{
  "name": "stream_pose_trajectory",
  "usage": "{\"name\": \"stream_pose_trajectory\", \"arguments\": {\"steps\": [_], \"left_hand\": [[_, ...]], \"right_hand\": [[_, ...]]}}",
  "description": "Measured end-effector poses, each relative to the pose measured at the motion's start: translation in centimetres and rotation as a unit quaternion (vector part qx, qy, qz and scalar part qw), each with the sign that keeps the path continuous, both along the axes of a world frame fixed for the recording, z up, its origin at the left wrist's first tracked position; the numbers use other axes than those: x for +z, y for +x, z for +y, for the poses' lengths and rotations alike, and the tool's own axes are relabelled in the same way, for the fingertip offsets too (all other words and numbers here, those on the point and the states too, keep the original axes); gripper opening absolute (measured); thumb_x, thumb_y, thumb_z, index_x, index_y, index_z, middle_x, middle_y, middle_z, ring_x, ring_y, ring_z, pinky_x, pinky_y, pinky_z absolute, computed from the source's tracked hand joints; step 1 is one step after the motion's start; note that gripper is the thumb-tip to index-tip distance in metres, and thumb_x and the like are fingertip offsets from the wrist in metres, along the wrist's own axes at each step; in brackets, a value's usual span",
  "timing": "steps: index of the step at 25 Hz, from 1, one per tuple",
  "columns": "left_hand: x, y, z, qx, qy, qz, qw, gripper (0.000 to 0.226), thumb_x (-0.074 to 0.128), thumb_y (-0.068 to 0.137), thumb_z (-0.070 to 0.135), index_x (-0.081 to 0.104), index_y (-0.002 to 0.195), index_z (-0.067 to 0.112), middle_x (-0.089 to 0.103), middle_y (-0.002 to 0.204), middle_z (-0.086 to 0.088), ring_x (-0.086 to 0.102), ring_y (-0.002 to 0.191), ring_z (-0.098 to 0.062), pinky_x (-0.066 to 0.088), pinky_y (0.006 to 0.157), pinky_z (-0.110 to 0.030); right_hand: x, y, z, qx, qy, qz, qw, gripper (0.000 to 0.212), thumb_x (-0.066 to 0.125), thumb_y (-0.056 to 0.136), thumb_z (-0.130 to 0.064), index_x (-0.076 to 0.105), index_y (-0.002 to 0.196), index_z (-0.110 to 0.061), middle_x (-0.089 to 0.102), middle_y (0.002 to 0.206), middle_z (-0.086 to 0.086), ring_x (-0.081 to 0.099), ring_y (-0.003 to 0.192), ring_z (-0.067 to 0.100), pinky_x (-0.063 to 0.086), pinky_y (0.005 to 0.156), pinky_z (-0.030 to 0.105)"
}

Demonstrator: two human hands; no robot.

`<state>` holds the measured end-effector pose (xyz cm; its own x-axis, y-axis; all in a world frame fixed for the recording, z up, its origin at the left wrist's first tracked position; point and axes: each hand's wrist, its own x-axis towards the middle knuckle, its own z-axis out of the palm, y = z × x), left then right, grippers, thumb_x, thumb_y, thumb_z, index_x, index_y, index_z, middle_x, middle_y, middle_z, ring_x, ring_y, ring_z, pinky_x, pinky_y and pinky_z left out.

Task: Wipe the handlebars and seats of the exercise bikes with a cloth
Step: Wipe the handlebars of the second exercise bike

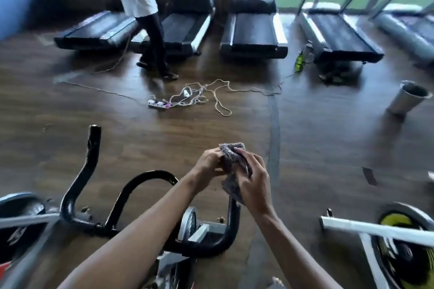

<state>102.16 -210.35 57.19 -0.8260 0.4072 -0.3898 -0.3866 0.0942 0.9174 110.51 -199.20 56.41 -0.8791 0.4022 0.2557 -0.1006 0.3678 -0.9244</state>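
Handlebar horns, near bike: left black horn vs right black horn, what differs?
The left black handlebar horn stands bare and untouched; the right black handlebar horn has its top covered by the crumpled grey cloth that the left hand and right hand grip. The left horn shows its whole length to the tip; of the right horn only the lower bend shows. Both are black tubes curving up from one crossbar.
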Motion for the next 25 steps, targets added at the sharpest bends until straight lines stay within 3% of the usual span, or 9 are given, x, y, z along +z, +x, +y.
{"name": "stream_pose_trajectory", "arguments": {"steps": [5, 9, 11, 13, 15, 17, 20, 22, 25], "left_hand": [[-0.4, -1.8, -0.9, -0.021, 0.054, -0.109, 0.992, 0.027, 0.044, 0.102, 0.030, 0.065, 0.098, 0.013, 0.067, 0.081, -0.003, 0.062, 0.076, -0.018, 0.050, 0.067, -0.026], [-0.6, -2.5, -0.6, -0.045, 0.060, -0.109, 0.991, 0.031, 0.040, 0.104, 0.036, 0.061, 0.099, 0.014, 0.062, 0.081, -0.002, 0.061, 0.075, -0.017, 0.051, 0.069, -0.029], [-0.5, -2.6, -0.4, -0.055, 0.063, -0.107, 0.991, 0.035, 0.038, 0.105, 0.037, 0.062, 0.093, 0.015, 0.062, 0.075, 0.000, 0.060, 0.071, -0.015, 0.051, 0.070, -0.029], [-0.4, -2.9, -0.5, -0.066, 0.060, -0.106, 0.990, 0.040, 0.036, 0.105, 0.038, 0.066, 0.091, 0.015, 0.065, 0.072, 0.002, 0.058, 0.068, -0.013, 0.049, 0.067, -0.026], [-0.5, -3.1, -0.6, -0.077, 0.062, -0.104, 0.990, 0.043, 0.035, 0.105, 0.040, 0.067, 0.091, 0.015, 0.065, 0.071, 0.003, 0.055, 0.065, -0.012, 0.047, 0.065, -0.025], [-0.5, -3.1, -0.6, -0.077, 0.067, -0.104, 0.989, 0.043, 0.035, 0.106, 0.039, 0.069, 0.094, 0.014, 0.068, 0.074, 0.003, 0.058, 0.068, -0.013, 0.048, 0.068, -0.026], [-0.7, -3.1, -0.7, -0.081, 0.066, -0.101, 0.989, 0.045, 0.034, 0.106, 0.039, 0.069, 0.107, 0.011, 0.073, 0.095, -0.003, 0.066, 0.081, -0.016, 0.050, 0.079, -0.030], [-0.9, -3.0, -0.9, -0.086, 0.068, -0.101, 0.989, 0.046, 0.033, 0.106, 0.040, 0.067, 0.115, 0.009, 0.072, 0.108, -0.007, 0.067, 0.090, -0.017, 0.050, 0.087, -0.032], [-1.0, -2.9, -1.0, -0.088, 0.066, -0.101, 0.989, 0.046, 0.032, 0.106, 0.040, 0.067, 0.115, 0.011, 0.071, 0.110, -0.007, 0.065, 0.097, -0.020, 0.047, 0.097, -0.036]], "right_hand": [[-2.0, -0.8, -2.7, -0.075, 0.083, 0.004, 0.994, 0.040, 0.054, 0.100, -0.007, 0.056, 0.138, -0.017, 0.042, 0.135, 0.008, 0.048, 0.124, 0.020, 0.034, 0.107, 0.018], [-3.8, -1.2, -3.4, -0.173, 0.228, -0.038, 0.958, 0.077, 0.068, 0.075, 0.006, 0.047, 0.146, -0.013, 0.032, 0.150, 0.016, 0.031, 0.137, 0.029, 0.029, 0.113, 0.041], [-3.9, -1.2, -3.9, -0.165, 0.272, -0.056, 0.946, 0.079, 0.064, 0.078, 0.001, 0.036, 0.151, -0.008, 0.021, 0.162, 0.015, 0.016, 0.151, 0.028, 0.018, 0.121, 0.045], [-3.7, -1.9, -4.0, -0.130, 0.268, -0.072, 0.952, 0.069, 0.053, 0.097, -0.022, 0.022, 0.157, -0.009, 0.008, 0.166, 0.011, 0.003, 0.154, 0.025, 0.008, 0.125, 0.043], [-3.8, -2.4, -3.4, -0.107, 0.271, -0.088, 0.953, 0.070, 0.045, 0.102, -0.039, 0.013, 0.159, -0.017, 0.000, 0.167, 0.007, -0.003, 0.154, 0.023, 0.008, 0.126, 0.043], [-4.8, -2.0, -2.7, -0.104, 0.284, -0.081, 0.950, 0.069, 0.050, 0.102, -0.030, 0.011, 0.159, -0.022, -0.001, 0.167, 0.006, -0.002, 0.154, 0.024, 0.018, 0.124, 0.046], [-6.8, 0.7, -3.5, -0.088, 0.265, -0.081, 0.957, 0.067, 0.047, 0.104, -0.024, 0.008, 0.160, -0.023, -0.007, 0.168, 0.002, -0.003, 0.154, 0.023, 0.024, 0.119, 0.040], [-7.2, 1.3, -3.8, -0.071, 0.243, -0.088, 0.964, 0.066, 0.040, 0.106, -0.023, 0.002, 0.160, -0.023, -0.013, 0.167, -0.001, -0.008, 0.154, 0.022, 0.021, 0.120, 0.039], [-6.8, 0.2, -3.5, -0.057, 0.224, -0.104, 0.967, 0.072, 0.043, 0.107, -0.018, -0.006, 0.158, -0.029, -0.022, 0.164, -0.007, -0.015, 0.153, 0.018, 0.009, 0.122, 0.035]]}}
